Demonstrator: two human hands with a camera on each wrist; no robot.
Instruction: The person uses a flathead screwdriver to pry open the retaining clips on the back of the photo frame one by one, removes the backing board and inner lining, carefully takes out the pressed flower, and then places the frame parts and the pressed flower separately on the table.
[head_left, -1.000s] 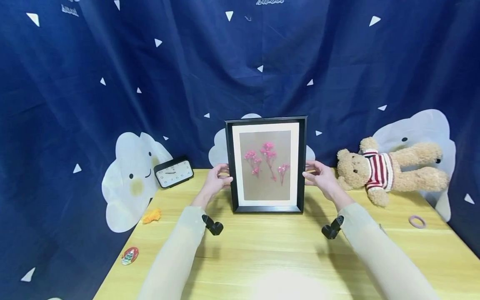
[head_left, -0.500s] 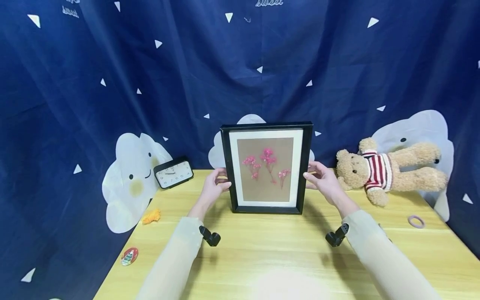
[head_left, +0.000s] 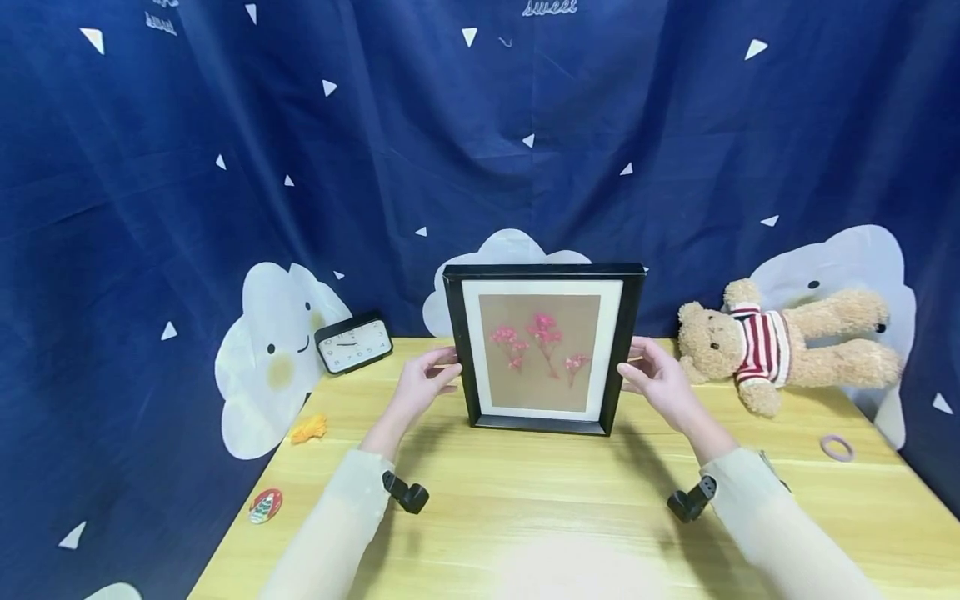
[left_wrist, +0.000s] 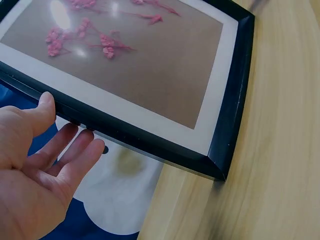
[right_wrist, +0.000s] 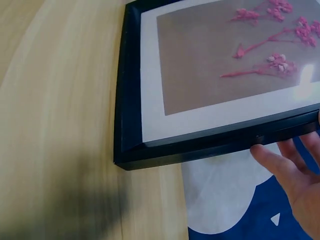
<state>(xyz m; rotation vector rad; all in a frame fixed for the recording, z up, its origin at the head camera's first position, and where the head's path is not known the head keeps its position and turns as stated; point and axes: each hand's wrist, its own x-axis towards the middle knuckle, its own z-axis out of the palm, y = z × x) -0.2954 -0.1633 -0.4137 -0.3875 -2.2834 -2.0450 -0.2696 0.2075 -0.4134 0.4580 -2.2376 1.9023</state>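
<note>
A black picture frame (head_left: 540, 423) with a white mat and pressed pink flowers stands on its lower edge at mid-table, its top leaning toward me. My left hand (head_left: 422, 385) grips the left side, thumb (left_wrist: 46, 107) on the front of the border and the other fingers at its outer edge. On the opposite side my right hand (head_left: 663, 387) holds the border at about the same height. In the right wrist view a fingertip (right_wrist: 260, 151) meets the frame's outer edge, while the thumb is mostly cut off by the picture's border.
On the wooden table (head_left: 525, 492), a clock (head_left: 354, 344) stands back left, with orange yarn (head_left: 309, 429) and a round Christmas-tree ornament (head_left: 266, 506) nearer. A teddy bear (head_left: 765, 348) lies back right beyond a purple ring (head_left: 837, 448). A blue curtain (head_left: 480, 183) hangs behind.
The picture frame's top has tipped toward me while its lower edge has stayed in about the same place. Both hands have drawn slightly nearer with it, still gripping the sides.
</note>
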